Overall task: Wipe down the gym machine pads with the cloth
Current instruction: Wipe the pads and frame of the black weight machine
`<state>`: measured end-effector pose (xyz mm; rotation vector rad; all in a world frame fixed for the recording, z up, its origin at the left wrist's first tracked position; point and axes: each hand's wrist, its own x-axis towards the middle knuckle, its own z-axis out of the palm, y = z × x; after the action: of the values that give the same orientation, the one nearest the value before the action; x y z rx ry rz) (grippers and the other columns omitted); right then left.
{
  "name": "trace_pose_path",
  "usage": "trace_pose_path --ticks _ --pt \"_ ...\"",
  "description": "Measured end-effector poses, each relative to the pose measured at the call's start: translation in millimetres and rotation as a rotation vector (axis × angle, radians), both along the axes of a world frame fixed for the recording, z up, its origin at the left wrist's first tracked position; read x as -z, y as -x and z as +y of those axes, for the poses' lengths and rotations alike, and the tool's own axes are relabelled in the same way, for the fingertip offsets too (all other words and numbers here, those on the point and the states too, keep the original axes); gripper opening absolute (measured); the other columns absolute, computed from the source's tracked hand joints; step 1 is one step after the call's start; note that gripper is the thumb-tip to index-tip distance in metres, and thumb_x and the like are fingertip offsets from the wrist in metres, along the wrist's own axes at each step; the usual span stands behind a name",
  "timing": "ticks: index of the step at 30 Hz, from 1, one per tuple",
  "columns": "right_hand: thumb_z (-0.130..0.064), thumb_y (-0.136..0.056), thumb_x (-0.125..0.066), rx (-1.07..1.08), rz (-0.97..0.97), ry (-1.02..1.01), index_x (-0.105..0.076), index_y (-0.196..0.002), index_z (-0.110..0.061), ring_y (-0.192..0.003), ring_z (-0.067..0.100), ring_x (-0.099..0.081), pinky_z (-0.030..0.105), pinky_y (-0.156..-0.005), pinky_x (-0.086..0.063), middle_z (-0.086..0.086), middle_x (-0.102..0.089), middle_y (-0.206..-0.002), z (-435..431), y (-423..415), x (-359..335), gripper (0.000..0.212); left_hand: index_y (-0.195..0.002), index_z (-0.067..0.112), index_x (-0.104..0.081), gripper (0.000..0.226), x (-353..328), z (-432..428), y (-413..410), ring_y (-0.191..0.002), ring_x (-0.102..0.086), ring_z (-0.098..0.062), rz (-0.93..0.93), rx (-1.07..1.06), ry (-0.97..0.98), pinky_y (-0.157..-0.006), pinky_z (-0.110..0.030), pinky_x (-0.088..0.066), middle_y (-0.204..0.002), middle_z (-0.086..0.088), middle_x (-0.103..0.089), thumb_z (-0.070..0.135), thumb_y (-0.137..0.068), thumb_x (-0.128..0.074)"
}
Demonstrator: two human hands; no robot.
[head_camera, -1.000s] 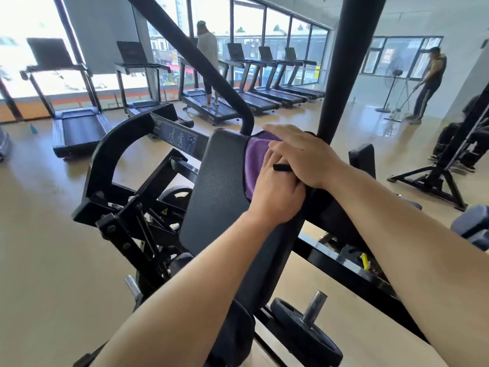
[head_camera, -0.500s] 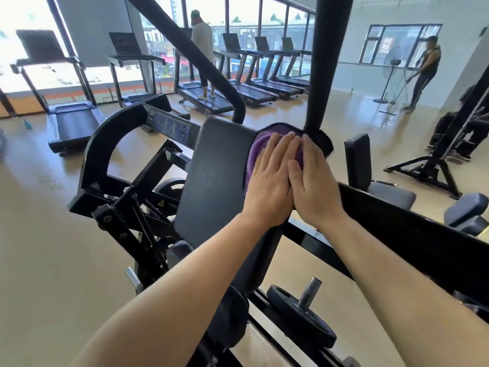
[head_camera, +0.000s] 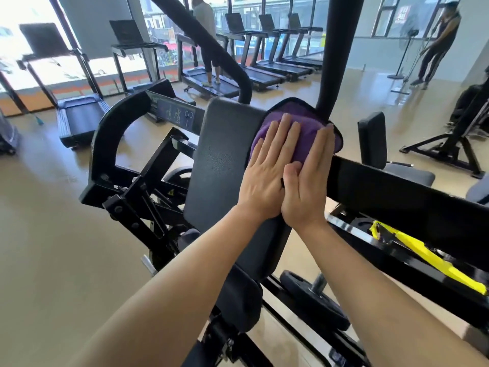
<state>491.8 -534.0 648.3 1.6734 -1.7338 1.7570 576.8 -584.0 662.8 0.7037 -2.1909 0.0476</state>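
fingers: left fingers [head_camera: 284, 136] and right fingers [head_camera: 322, 144] lying straight and close together, pressing flat, gripping nothing.
hands: left hand [head_camera: 267, 178] and right hand [head_camera: 308, 186] sitting side by side, thumbs touching, both pressing on the cloth.
cloth: purple microfibre cloth with black edging [head_camera: 304, 119] lying spread over the pad's upper right corner, under both hands.
pad: dark grey textured upholstered back pad [head_camera: 219, 160] leaning tilted on the black machine frame [head_camera: 105, 160].
post: thick black round post [head_camera: 329, 62] rising just behind the cloth.
below: black round weight plate [head_camera: 312, 303] sitting on a steel peg; yellow strap [head_camera: 423, 252] lying on the frame, right side.
background: black treadmills [head_camera: 270, 72] lining the windows.
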Motion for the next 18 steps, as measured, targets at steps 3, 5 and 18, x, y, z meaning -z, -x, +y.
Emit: trace_pose_path --ticks 3,5,18 --pt "-0.021 -0.101 -0.033 -0.019 0.003 0.020 -0.001 -0.154 0.014 -0.157 0.039 0.002 0.049 -0.128 -0.005 0.034 0.003 -0.165 6 -8 18 0.071 -0.157 0.006 -0.014 0.061 9 6 -9 -0.155 -0.005 -0.025 -0.077 -0.008 0.027 -0.127 -0.041 -0.006 -0.167 -0.013 -0.009 0.030 -0.104 -0.031" --pt "-0.021 -0.102 -0.034 -0.029 -0.013 0.009 0.000 -0.154 0.014 -0.157 0.038 0.001 0.049 -0.128 -0.008 0.033 0.003 -0.165 14 -16 35 0.072 -0.158 0.008 -0.009 0.063 21 10 -18 -0.155 -0.002 -0.025 -0.135 0.000 0.050 -0.126 -0.043 -0.009 -0.167 -0.010 -0.005 0.031 -0.104 -0.031" --pt "-0.037 -0.102 -0.040 -0.031 0.003 -0.343 -0.044 -0.138 0.008 -0.129 0.042 -0.049 0.050 -0.111 -0.039 0.028 -0.050 -0.140 84 -87 148 0.058 -0.111 0.019 -0.061 0.027 134 76 -91 -0.101 -0.067 -0.032 -0.337 -0.076 0.031 -0.101 -0.049 -0.050 -0.100 -0.004 -0.072 0.028 -0.086 -0.061"
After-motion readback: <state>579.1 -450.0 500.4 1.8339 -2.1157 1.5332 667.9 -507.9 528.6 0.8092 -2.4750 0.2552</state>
